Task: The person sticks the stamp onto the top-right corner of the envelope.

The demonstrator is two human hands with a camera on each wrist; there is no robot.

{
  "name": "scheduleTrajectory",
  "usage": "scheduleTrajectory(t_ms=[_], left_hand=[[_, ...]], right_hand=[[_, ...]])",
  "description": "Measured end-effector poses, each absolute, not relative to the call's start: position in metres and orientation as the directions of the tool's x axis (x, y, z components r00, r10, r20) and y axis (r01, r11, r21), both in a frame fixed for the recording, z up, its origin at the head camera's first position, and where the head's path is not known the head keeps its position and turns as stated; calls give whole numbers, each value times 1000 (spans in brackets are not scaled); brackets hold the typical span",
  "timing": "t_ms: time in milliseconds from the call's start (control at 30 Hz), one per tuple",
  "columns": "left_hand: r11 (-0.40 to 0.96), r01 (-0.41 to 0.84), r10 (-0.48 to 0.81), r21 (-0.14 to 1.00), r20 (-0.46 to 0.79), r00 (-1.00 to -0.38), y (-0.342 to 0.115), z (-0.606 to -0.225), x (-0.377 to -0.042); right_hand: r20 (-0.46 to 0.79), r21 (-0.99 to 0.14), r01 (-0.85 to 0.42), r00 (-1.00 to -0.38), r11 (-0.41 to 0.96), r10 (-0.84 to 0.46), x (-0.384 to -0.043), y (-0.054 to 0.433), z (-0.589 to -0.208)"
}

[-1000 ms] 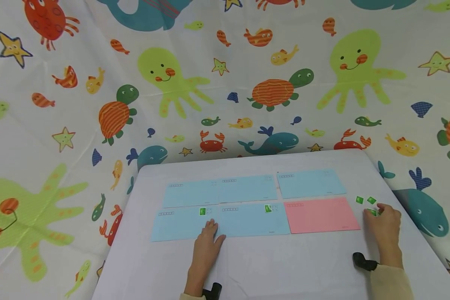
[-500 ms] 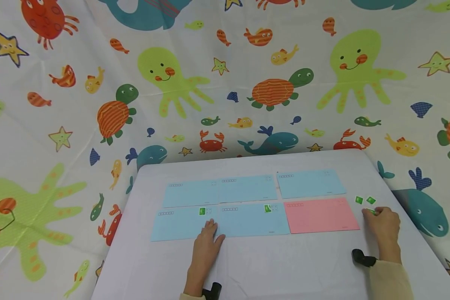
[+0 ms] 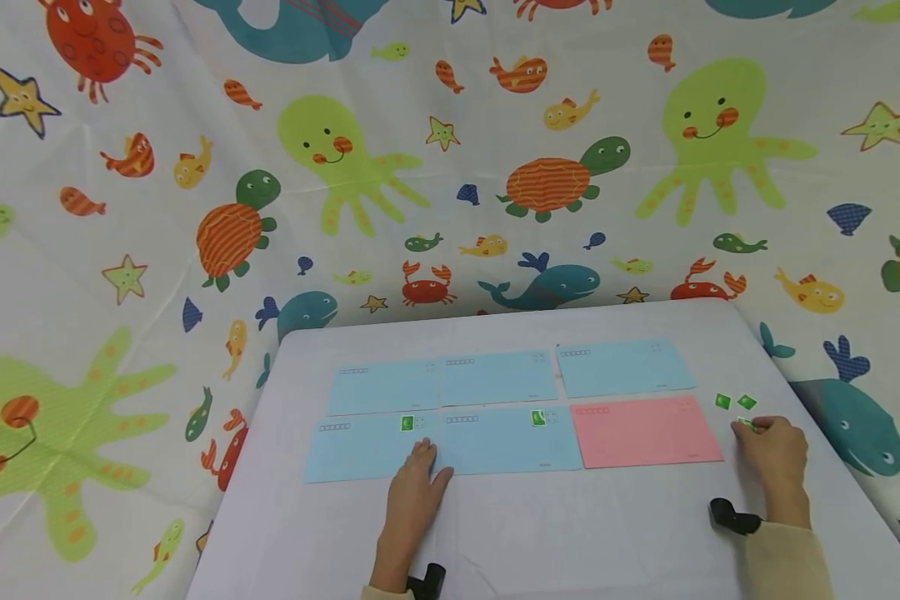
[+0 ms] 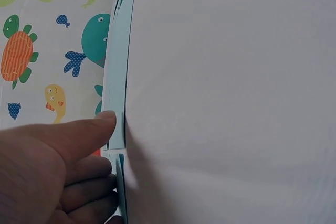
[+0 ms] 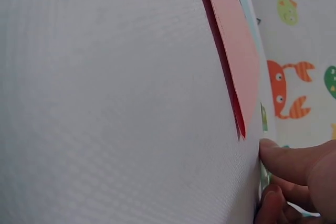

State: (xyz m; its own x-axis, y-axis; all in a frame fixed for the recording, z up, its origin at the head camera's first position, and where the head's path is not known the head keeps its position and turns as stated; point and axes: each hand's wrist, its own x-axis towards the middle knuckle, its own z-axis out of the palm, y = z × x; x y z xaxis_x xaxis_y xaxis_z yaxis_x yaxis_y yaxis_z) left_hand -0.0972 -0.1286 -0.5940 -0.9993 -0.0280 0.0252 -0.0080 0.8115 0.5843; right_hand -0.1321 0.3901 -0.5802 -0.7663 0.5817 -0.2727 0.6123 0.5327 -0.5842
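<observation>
My right hand (image 3: 778, 462) is at the table's right side, with thumb and fingertips pinching a small green stamp (image 3: 747, 424). Most of that stamp is covered by the fingers; in the right wrist view a sliver of the stamp (image 5: 265, 177) shows between them. Two more green stamps, one left (image 3: 722, 402) and one right (image 3: 747, 402), lie just beyond. My left hand (image 3: 412, 500) rests with straight fingers on the lower edge of the front left blue envelope (image 3: 360, 454). That envelope and the front middle blue envelope (image 3: 510, 446) each bear a green stamp at upper right.
Beside the right hand lies a pink envelope (image 3: 648, 433) with no stamp on it. Behind are three blue envelopes: left (image 3: 382, 387), middle (image 3: 498, 379) and right (image 3: 626, 369). All lie on a white-covered table (image 3: 570, 533) before a sea-animal patterned curtain (image 3: 450, 183).
My right fingers have closed over the nearest green stamp, which shows less than a second ago. That hand has drawn slightly towards me. The left hand has stayed in place.
</observation>
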Motion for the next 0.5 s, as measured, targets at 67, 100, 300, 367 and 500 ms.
scheduleTrajectory(t_ms=[67, 100, 300, 367, 500], left_hand=[[817, -6, -28, 577, 29, -999, -128, -592, -98], [819, -6, -29, 574, 30, -999, -128, -592, -99], [824, -11, -31, 567, 25, -999, -128, -591, -101], [822, -14, -31, 569, 21, -999, -127, -590, -101], [822, -10, -30, 569, 26, -999, -126, -588, -101]], right_hand=[[-271, -588, 610, -768, 532, 580, -132, 390, -579], [-267, -589, 607, -770, 534, 580, -132, 390, -578], [-250, -599, 593, -777, 538, 578, -132, 389, -577], [-246, -603, 587, -781, 540, 574, -132, 389, -577], [-240, -598, 574, -794, 559, 559, -131, 390, -579]])
